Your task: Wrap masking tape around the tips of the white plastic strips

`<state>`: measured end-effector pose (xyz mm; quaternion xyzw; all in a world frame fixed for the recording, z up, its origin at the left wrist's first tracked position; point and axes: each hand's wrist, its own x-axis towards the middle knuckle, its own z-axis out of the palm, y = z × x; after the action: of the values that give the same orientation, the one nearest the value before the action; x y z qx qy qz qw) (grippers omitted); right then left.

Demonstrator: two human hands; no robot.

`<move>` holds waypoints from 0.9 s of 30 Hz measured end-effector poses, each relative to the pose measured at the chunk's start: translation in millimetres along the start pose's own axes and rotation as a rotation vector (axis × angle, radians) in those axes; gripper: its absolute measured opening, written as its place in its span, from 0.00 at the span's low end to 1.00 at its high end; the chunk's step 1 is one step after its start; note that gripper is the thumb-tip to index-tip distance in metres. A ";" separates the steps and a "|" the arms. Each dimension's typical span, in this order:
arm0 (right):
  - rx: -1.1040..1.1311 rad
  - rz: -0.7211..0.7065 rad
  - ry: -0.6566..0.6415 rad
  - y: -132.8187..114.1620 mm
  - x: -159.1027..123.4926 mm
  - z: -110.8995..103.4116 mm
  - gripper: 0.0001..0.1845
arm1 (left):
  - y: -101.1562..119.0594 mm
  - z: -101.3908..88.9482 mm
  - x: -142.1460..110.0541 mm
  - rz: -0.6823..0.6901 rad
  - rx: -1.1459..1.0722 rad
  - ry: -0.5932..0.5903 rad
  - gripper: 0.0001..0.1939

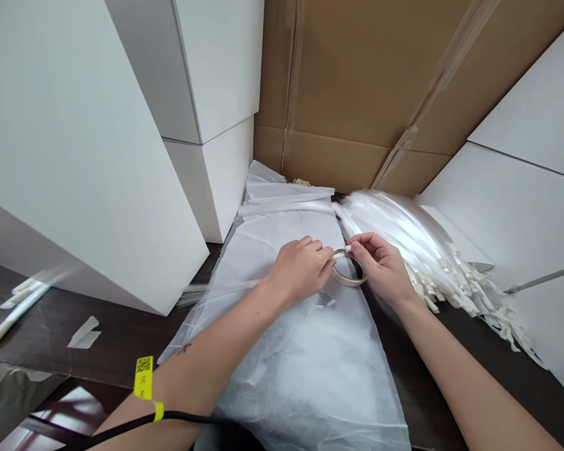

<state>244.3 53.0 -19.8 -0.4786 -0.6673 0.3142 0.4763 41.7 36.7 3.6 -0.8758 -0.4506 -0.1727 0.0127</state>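
Note:
A thin bundle of clear, hair-like fibres (220,289) runs through my left hand (303,266), which is closed around it. Its loose ends fan out to the left, and its white tip (341,253) shows between my hands. My right hand (380,269) is closed in a pinch at this tip, on what looks like the end of the tape. A roll of cream tape (349,280) sits just below, between both hands, over a white translucent sheet (329,363). Fingers hide part of the roll and of the bundle.
Many fibre bundles with taped ends (404,232) are heaped at right. Another bundle (286,208) lies across the sheet's far end. White boxes (230,175) rise on both sides, cardboard (348,81) behind. Tape scraps (84,333) and white sticks (16,316) lie left. A black cable (183,416) crosses my left forearm.

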 end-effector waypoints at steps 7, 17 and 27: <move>-0.327 -0.054 0.044 17.3 15.9 6.8 0.15 | 6.5 11.4 2.5 0.011 0.041 -0.064 0.16; -0.464 -0.277 0.124 8.6 10.3 -1.8 0.13 | -0.2 12.4 -0.2 -0.015 -0.004 -0.124 0.13; -0.498 -0.325 0.016 16.8 7.6 -2.4 0.11 | -11.7 8.8 -3.2 -0.007 -0.082 -0.137 0.16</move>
<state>251.6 65.8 -31.2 -0.4699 -0.7881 0.0567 0.3936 33.2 42.7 -7.2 -0.8837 -0.4462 -0.1307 -0.0548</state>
